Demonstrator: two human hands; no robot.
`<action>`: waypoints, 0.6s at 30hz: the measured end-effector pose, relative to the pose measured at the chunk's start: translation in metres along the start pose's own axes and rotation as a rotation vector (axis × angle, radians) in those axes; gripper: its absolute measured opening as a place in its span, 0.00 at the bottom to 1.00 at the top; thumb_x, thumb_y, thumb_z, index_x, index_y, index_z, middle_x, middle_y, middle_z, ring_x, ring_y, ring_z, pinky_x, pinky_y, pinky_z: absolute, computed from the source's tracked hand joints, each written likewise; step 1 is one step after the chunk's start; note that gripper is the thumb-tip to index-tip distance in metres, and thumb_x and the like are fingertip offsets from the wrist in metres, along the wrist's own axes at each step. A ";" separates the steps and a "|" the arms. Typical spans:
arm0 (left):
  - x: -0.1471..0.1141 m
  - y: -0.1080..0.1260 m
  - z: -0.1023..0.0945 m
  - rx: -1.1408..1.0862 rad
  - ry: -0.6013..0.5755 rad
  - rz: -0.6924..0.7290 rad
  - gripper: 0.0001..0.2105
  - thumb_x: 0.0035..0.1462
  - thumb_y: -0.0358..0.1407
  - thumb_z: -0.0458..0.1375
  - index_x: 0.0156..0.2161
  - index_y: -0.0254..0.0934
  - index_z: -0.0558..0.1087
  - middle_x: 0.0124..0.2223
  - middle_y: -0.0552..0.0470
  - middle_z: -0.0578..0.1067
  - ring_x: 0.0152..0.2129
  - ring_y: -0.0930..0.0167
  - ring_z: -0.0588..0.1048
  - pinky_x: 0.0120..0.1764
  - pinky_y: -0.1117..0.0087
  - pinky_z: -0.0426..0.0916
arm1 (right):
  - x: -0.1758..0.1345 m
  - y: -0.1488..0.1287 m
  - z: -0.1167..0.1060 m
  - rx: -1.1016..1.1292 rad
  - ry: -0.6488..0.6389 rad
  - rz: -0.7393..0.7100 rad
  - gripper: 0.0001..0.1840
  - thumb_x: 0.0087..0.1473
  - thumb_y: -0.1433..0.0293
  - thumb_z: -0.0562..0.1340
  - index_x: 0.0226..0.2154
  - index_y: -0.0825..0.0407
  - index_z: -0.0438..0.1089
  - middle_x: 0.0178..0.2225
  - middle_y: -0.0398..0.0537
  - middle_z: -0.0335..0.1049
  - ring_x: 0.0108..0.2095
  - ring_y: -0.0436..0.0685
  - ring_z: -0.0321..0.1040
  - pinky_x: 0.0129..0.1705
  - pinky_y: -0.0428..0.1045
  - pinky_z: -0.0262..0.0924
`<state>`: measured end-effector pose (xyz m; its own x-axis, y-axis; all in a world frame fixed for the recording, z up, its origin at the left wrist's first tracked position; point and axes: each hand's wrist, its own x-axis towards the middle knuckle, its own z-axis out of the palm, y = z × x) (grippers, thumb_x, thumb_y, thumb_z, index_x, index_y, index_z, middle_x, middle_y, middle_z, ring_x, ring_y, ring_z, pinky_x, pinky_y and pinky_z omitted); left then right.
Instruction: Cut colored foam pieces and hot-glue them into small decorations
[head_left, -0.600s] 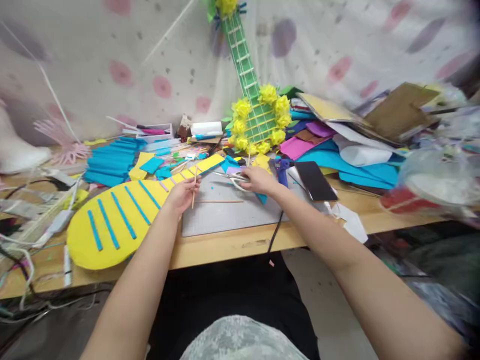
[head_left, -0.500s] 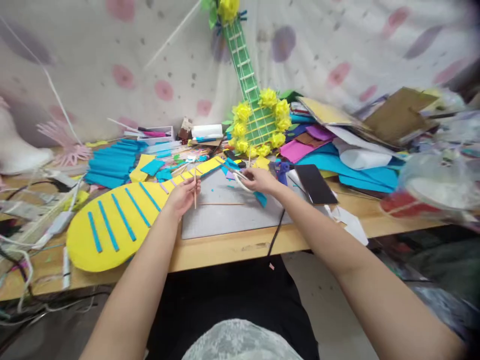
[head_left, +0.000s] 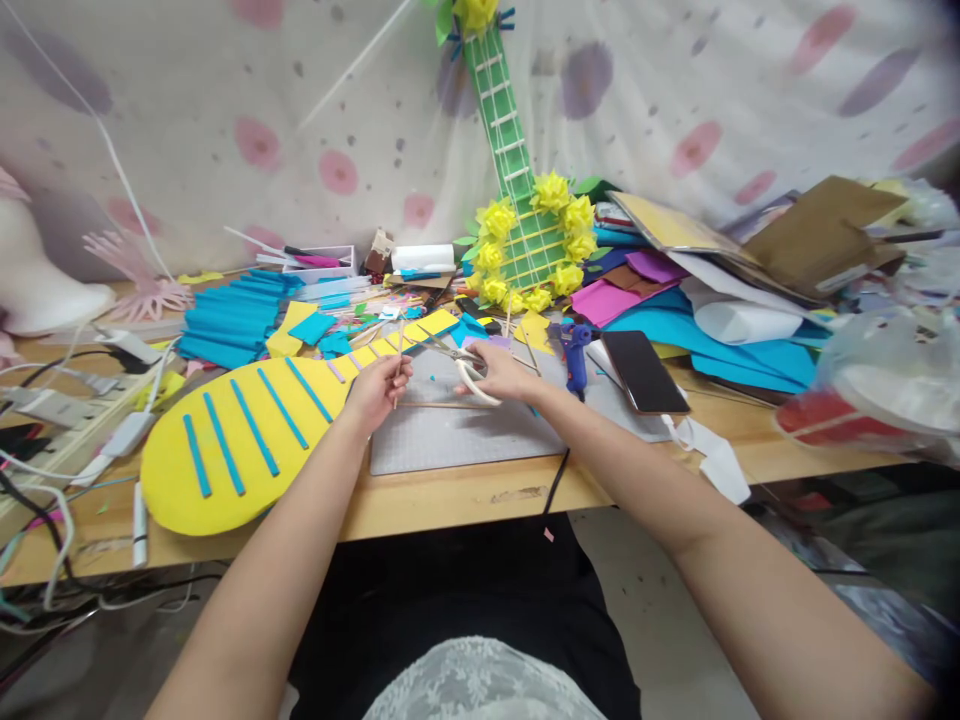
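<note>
My left hand (head_left: 381,390) is closed on a thin wooden stick (head_left: 400,345), held nearly upright over the neck of a yellow guitar-shaped cutout (head_left: 240,440). Blue strips cross the cutout's round body, and short pale purple ones run along its neck. In my right hand (head_left: 504,370) is a pair of white-handled scissors (head_left: 471,378). Their blades are parted and point left, a little to the right of the stick and apart from it. Under both hands lies a grey cutting mat (head_left: 435,455), with another thin stick (head_left: 442,405) on it.
A green paper guitar with yellow flowers (head_left: 517,190) leans on the back curtain. To the right are a blue glue gun (head_left: 576,358), a phone (head_left: 643,370) and stacked coloured paper (head_left: 720,340). A power strip (head_left: 67,420) with cables lies at left.
My right hand has turned the scissors so that their parted blades now show, pointing left. My left hand still grips the stick. The whole view has shifted slightly.
</note>
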<state>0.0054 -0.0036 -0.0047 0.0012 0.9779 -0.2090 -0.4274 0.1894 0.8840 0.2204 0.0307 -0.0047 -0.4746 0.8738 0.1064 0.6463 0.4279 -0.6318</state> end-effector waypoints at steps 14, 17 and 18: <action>-0.006 0.000 0.008 0.265 0.011 0.118 0.06 0.49 0.36 0.55 0.29 0.34 0.67 0.17 0.60 0.61 0.10 0.83 0.51 0.13 0.81 0.42 | 0.006 -0.021 0.003 -0.161 -0.142 0.066 0.27 0.43 0.47 0.60 0.36 0.52 0.64 0.33 0.45 0.69 0.31 0.52 0.64 0.28 0.44 0.50; -0.001 0.011 0.007 0.185 0.103 0.070 0.04 0.52 0.33 0.54 0.29 0.34 0.66 0.16 0.60 0.61 0.09 0.83 0.52 0.13 0.81 0.44 | 0.009 -0.013 -0.007 -0.224 -0.110 0.159 0.25 0.46 0.48 0.58 0.35 0.51 0.65 0.35 0.47 0.71 0.33 0.54 0.66 0.29 0.44 0.51; 0.001 0.015 0.008 0.152 0.134 0.063 0.04 0.51 0.32 0.54 0.28 0.34 0.65 0.17 0.60 0.63 0.09 0.83 0.56 0.13 0.82 0.47 | 0.009 -0.010 -0.010 -0.263 -0.085 0.200 0.24 0.47 0.48 0.57 0.36 0.51 0.65 0.35 0.48 0.71 0.33 0.55 0.66 0.29 0.45 0.52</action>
<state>0.0060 0.0014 0.0116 -0.1462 0.9697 -0.1959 -0.2813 0.1491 0.9480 0.2158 0.0372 0.0105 -0.3642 0.9286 -0.0712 0.8584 0.3050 -0.4124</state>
